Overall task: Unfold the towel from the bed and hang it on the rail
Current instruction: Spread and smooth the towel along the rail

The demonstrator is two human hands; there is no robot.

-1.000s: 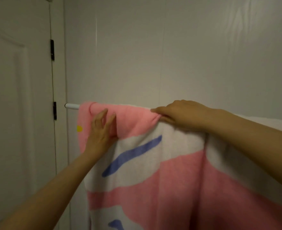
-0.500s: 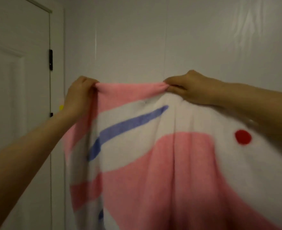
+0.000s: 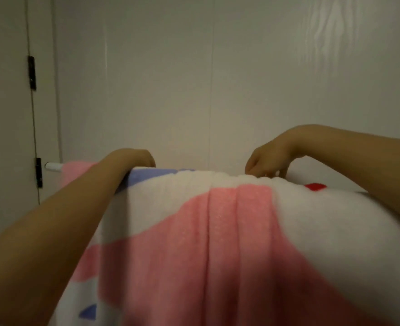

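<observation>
A pale, glossy wall (image 3: 217,78) fills the background, with faint vertical panel seams and a rippled sheen at the upper right. At the left stands a white door (image 3: 3,114) with two dark hinges (image 3: 31,72) along its frame. The light is dim and the frame is a little blurred.

The rail (image 3: 53,166) is a white bar running left to right along the wall; only its left end shows, just beside the lower hinge. The rest is covered.

The towel (image 3: 217,231) is draped over the rail, its top fold lying along the bar from left to right and its length hanging straight down toward the camera. It is white with broad pink bands, a blue stripe near the top left, a blue patch low on the left, and a red spot near the top right. Soft vertical creases run down the middle pink band.

The left hand (image 3: 133,157) reaches over the top fold, fingers curled down behind the towel and hidden, so I cannot tell whether its grip is clenched. The right hand (image 3: 268,161) bends at the wrist, fingertips pressed onto the top edge; whether it pinches the cloth I cannot tell.
</observation>
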